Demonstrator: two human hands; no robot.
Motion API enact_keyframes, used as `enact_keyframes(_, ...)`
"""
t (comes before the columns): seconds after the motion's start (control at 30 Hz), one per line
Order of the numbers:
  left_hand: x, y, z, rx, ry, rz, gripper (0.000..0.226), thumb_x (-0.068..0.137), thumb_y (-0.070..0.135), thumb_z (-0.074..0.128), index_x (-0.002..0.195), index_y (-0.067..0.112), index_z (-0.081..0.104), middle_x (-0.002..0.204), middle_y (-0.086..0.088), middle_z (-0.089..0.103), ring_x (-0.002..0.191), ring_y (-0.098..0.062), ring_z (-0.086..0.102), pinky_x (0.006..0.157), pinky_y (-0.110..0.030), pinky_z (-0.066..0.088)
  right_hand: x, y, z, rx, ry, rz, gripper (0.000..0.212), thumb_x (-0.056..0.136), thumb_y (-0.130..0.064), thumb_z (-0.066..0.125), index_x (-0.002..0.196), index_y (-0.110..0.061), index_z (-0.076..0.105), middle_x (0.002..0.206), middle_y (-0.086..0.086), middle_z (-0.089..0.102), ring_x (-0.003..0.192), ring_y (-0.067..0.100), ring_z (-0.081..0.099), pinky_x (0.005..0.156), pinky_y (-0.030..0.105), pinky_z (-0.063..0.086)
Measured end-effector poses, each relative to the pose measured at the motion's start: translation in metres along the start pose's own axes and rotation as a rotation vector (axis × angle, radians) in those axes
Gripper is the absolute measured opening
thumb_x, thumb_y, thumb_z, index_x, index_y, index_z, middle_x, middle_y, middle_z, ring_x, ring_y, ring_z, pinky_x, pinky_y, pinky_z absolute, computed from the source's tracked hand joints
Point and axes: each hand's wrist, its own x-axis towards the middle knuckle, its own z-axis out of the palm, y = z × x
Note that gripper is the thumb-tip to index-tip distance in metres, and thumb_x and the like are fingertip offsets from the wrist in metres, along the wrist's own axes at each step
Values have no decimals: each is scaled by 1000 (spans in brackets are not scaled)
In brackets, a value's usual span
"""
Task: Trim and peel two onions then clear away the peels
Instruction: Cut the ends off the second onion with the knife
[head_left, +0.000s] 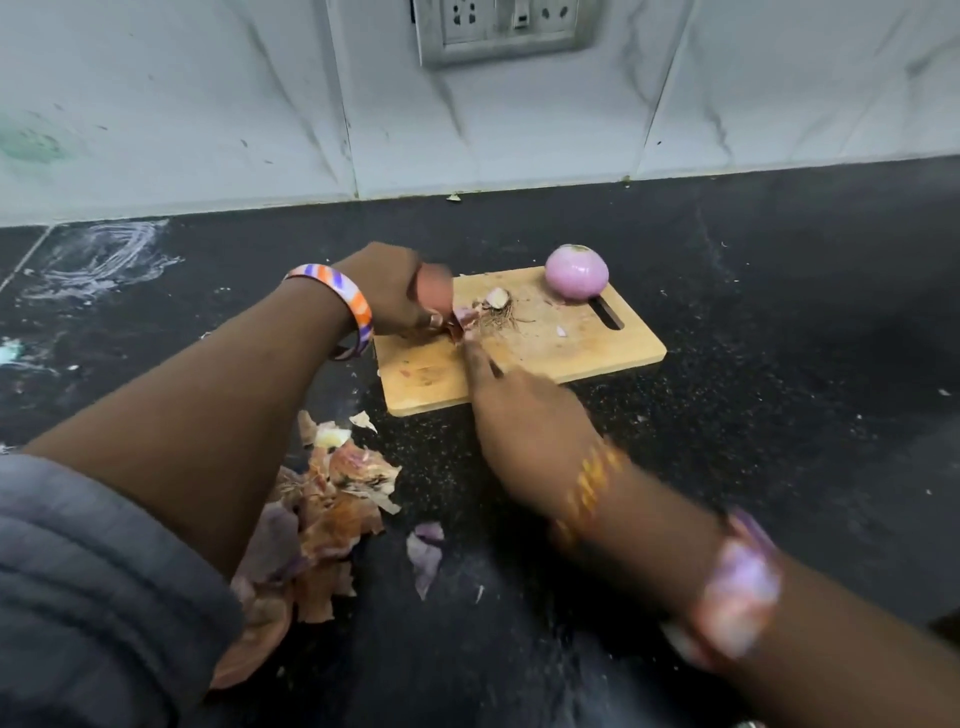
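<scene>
On a black stone counter, the left hand (400, 291) is curling around peel scraps (465, 319) on the cutting board (571, 353); the blurred right hand (524, 426) is reaching its fingers toward them, grip unclear. A peeled onion (576, 273) is sitting beyond. Clearing peels seems underway; next, sweeping scraps toward the peel pile (332, 499) nearer the body.

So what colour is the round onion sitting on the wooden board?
The peeled onion is pale pinkish purple, seen clearly in the head view, at the cutting board's far corner.

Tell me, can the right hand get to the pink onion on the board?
Probably yes. The right hand is already stretched over the wooden board, and the peeled onion sits at the far corner with only bare board and small scraps in between.
</scene>
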Motion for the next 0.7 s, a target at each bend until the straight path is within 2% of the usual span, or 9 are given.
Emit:
enact_keyframes(0.07, 2, -2, -1, -17, -9, -5, 48, 82, 28, 66, 118, 1, 50, 118, -18, 58, 107, -32, 54, 79, -30, 39, -10, 1, 2, -27, -72, 5, 73, 94, -4, 41, 150, -14, -5, 119, 15, 52, 103, 28, 55, 76, 37, 44)
enact_keyframes(0.17, 0, -1, -1, -24, -8, -3, 48, 81, 28, 66, 118, 1, 51, 118, -18, 58, 107, -32, 54, 79, -29, 37, 9, -4, -11, 42, 9, 1, 64, 95, -6, 36, 150, -13, 4, 123, 16, 51, 108, 30, 54, 74, 35, 41)
enact_keyframes(0.27, -2, -3, -1, -53, 4, -27, 46, 83, 27, 65, 117, 0, 51, 118, -19, 58, 107, -32, 53, 78, -29, 37, -3, -1, -7, 60, -51, -11, 69, 94, -5, 38, 150, -17, -1, 119, 15, 49, 109, 31, 51, 84, 39, 44)
enact_keyframes(0.33, -2, -3, 0, -75, -1, -41, 44, 83, 27, 64, 116, 0, 52, 116, -19, 58, 106, -32, 54, 78, -29, 37, -21, 12, -12, 105, -51, 7, 70, 94, -5, 37, 150, -23, -2, 108, 13, 49, 106, 32, 52, 80, 39, 42)
enact_keyframes(0.43, -3, -3, 0, -95, -14, -70, 44, 83, 29, 64, 116, 1, 52, 116, -18, 58, 101, -30, 53, 79, -31, 39, -19, 26, -34, 238, 99, 35, 63, 95, -8, 33, 150, -27, 7, 98, 12, 49, 96, 35, 53, 70, 31, 35)
enact_keyframes(0.5, -2, -4, 0, -102, -22, -83, 45, 84, 29, 63, 116, 1, 51, 115, -18, 58, 100, -29, 53, 79, -31, 39, -18, 25, -41, 308, 120, 23, 61, 94, -7, 32, 149, -27, 13, 92, 11, 50, 86, 32, 53, 67, 29, 35)
enact_keyframes(0.7, -1, 3, 1, -82, 3, -92, 42, 84, 29, 63, 110, -2, 55, 109, -21, 60, 85, -25, 47, 75, -31, 39, -10, 1, -17, 408, 50, 23, 61, 94, -8, 36, 149, -21, 14, 109, 15, 56, 96, 33, 58, 76, 37, 45)
